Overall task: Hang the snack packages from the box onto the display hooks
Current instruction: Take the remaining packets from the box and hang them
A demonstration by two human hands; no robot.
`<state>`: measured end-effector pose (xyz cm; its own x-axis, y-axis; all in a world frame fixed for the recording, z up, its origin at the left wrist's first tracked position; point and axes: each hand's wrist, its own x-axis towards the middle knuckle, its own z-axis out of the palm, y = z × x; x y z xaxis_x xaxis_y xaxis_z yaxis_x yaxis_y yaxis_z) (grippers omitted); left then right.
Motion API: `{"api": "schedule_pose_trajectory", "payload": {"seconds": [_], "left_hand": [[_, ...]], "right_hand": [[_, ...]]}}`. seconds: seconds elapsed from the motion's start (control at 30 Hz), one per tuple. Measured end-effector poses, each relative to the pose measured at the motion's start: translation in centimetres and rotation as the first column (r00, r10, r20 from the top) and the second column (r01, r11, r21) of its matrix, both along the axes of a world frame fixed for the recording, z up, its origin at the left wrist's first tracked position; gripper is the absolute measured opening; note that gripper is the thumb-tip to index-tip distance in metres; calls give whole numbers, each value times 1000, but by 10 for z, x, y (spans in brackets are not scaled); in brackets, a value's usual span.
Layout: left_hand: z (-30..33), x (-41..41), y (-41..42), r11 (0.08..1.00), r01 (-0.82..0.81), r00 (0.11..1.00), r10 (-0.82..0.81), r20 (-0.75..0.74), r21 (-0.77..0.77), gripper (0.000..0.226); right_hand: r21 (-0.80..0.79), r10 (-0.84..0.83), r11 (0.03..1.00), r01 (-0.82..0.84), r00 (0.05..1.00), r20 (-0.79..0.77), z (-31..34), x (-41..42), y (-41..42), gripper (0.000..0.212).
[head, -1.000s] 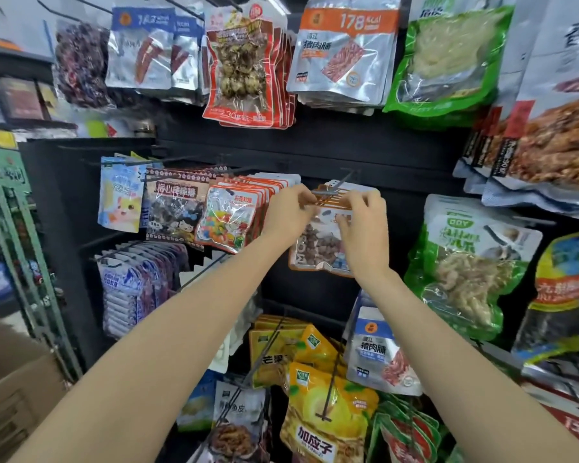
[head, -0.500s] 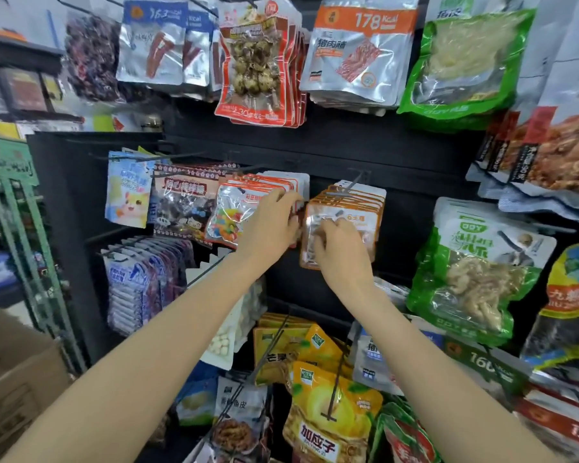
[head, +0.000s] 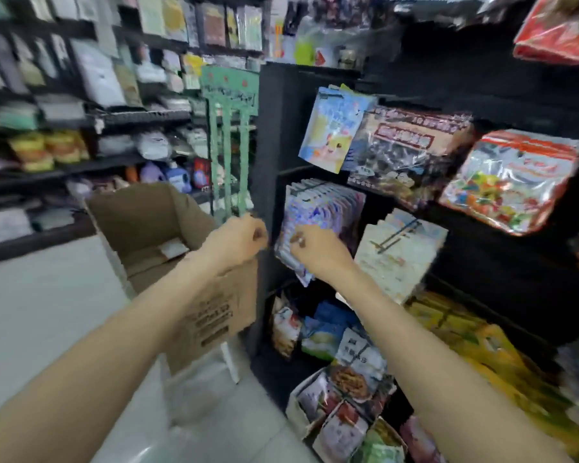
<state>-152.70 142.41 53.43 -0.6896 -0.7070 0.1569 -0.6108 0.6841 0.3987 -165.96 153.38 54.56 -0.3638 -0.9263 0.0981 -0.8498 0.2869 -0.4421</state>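
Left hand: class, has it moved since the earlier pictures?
Yes. The left hand has dropped leftward, from the orange packs down to the cardboard box, below the colourful candy packet.

Cardboard box (head: 168, 235): on the floor to my left, beside the display rack's (head: 274, 135) side panel. Hanging packets (head: 318, 228): on the rack, directly behind my right hand (head: 318, 252). My left hand (head: 238, 240): above the box, just left of my right. Floor-level packets (head: 345, 406): below, at the rack's foot.

Open brown cardboard box (head: 168, 235) beside hanging snack packages (head: 321, 222).
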Motion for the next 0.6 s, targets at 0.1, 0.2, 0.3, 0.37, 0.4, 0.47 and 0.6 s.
{"api": "schedule_pose_trajectory", "payload": {"seconds": [0.1,0.2,0.3,0.37,0.4,0.47,0.6], "left_hand": [[-29,48,-46,985,-154,987,150,55,80,18],[-65,79,-95,939,-303,952,293,85,161,17],[-102,94,-146,875,-418,905,379,194,243,16],[-128,94,-178,822,-486,864,401,304,298,23],[-143,94,-194,793,-522,839,410,358,315,27],[-177,91,-223,702,-601,789,444,425,381,30],[-236,82,-257,566,-663,739,388,550,490,40]], "right_hand": [[79,111,990,-117,991,78,-34,48,-64,23],[121,189,971,-207,972,142,-66,85,-123,26],[195,252,936,-292,945,206,-96,106,-185,25],[297,267,896,-330,935,233,-121,113,-230,27],[363,270,866,-343,933,239,-136,113,-251,29],[506,293,778,-372,927,233,-168,109,-288,33],[709,256,606,-360,933,255,-231,93,-337,46]]}}
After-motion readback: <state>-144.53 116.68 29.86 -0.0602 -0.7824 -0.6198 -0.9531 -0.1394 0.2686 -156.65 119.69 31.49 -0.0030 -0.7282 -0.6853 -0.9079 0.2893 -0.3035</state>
